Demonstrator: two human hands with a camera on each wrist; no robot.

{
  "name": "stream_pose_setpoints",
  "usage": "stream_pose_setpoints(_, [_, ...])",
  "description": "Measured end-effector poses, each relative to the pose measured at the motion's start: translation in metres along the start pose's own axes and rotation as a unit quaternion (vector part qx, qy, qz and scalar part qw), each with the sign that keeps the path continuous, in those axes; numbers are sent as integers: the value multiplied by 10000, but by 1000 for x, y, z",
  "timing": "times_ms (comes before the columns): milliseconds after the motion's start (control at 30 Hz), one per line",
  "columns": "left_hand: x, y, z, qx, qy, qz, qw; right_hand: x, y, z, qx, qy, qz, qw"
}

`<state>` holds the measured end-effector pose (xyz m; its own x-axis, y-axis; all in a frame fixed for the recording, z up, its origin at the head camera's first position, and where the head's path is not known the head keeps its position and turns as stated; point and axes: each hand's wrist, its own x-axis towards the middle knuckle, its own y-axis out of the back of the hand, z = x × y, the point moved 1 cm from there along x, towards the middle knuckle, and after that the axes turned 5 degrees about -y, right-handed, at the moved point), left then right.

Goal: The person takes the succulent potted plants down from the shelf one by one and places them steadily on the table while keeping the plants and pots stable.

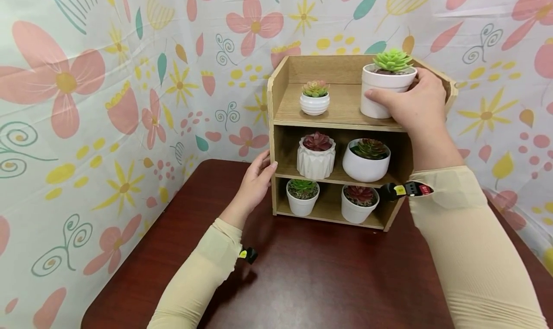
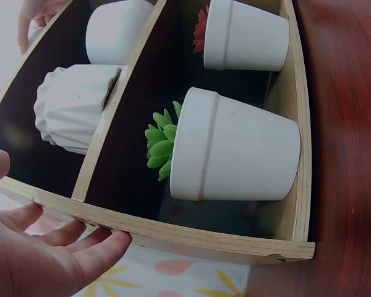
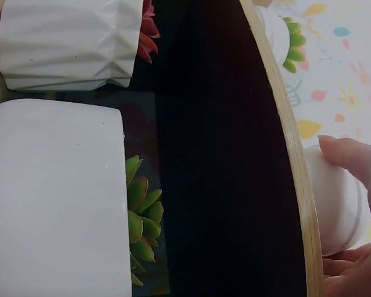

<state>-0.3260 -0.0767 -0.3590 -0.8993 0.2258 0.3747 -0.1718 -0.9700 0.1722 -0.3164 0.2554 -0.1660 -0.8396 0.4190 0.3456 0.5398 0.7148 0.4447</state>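
My right hand (image 1: 423, 103) holds a white pot (image 1: 378, 96) with a bright green succulent (image 1: 392, 61), thumb in front and fingers around the far side. That pot stands upright at the right of the top tier of a wooden shelf (image 1: 319, 124); whether its base touches the board I cannot tell. In the right wrist view the same white pot (image 3: 337, 198) shows beyond the board edge, beside my thumb. My left hand (image 1: 257, 180) rests against the shelf's left side panel, its fingers (image 2: 102, 253) along the outer face in the left wrist view.
A small ribbed pot (image 1: 314, 105) shares the top tier. Below it are a faceted pot (image 1: 316, 161) and a round white bowl (image 1: 366, 168). Two white pots, left (image 1: 303, 204) and right (image 1: 356, 211), occupy the bottom tier. The shelf stands on a dark red-brown table (image 1: 302, 271) before a floral curtain (image 1: 129, 103).
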Motion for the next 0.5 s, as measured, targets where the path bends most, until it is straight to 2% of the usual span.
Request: stream_pose_setpoints(500, [-1,0,1,5,2,11,10000,1,0,1,186,-49,-20,9998])
